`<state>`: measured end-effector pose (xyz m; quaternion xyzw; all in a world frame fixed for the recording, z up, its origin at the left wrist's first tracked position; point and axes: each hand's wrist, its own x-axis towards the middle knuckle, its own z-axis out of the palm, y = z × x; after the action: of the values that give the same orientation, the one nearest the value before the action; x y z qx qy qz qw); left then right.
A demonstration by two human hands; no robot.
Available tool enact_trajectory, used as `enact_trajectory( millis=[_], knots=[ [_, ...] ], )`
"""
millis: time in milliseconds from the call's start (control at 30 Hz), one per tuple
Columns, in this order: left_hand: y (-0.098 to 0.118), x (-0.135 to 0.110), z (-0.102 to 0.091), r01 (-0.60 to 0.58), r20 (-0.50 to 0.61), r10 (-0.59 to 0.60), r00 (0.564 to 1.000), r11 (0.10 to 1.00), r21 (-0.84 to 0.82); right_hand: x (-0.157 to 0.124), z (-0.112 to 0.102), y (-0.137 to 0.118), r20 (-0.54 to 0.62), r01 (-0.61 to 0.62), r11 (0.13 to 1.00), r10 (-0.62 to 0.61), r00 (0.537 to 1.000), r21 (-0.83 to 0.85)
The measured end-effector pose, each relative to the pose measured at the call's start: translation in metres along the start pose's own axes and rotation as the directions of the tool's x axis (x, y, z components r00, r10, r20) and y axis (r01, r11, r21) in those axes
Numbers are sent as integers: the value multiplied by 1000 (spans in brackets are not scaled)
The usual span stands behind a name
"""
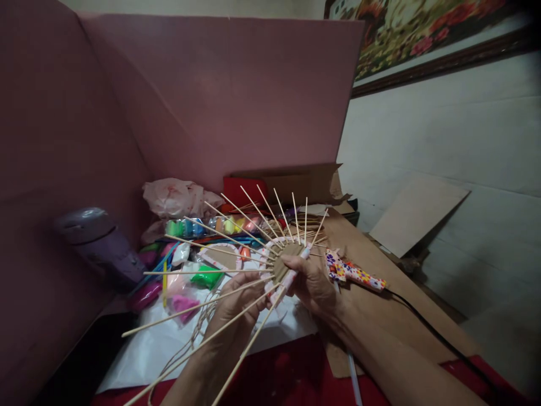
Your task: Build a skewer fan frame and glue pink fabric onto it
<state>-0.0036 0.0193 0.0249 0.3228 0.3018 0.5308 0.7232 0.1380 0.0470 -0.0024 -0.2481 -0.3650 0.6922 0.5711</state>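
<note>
Between my two hands is a small cardboard piece (281, 266) with a pale patterned rim, held up over the work surface. Several thin wooden sticks (228, 232) fan out from it to the left, upward and toward me. My right hand (310, 276) grips its right side, with the thumb pressed on the cardboard face. From the lower left, my left hand (240, 301) supports the edge, its fingers partly hidden behind the sticks and the piece. A second cardboard piece (224, 256) with a similar rim lies behind, to the left.
A flower-patterned glue gun (353, 273) lies on a cardboard sheet (406, 321) at right, its black cord trailing forward. Bags of coloured clay (207, 277), a plastic bag (180, 197) and a purple bottle (101, 245) stand left. White paper (139, 355) covers a red cloth (291, 372).
</note>
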Motion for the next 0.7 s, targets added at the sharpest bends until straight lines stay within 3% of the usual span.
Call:
enact_trajectory(
  millis=[267, 467, 700],
  knots=[
    [3, 0, -1, -32, 22, 32, 999, 999, 1, 1, 5, 2, -8, 46, 998, -46, 999, 31],
    [2, -5, -2, -59, 47, 59, 997, 998, -3, -1, 8, 6, -81, 66, 992, -58, 995, 103],
    [-5, -2, 2, 84, 102, -71, 992, 988, -132, -3, 13, 3, -112, 18, 991, -4, 994, 133]
  ],
)
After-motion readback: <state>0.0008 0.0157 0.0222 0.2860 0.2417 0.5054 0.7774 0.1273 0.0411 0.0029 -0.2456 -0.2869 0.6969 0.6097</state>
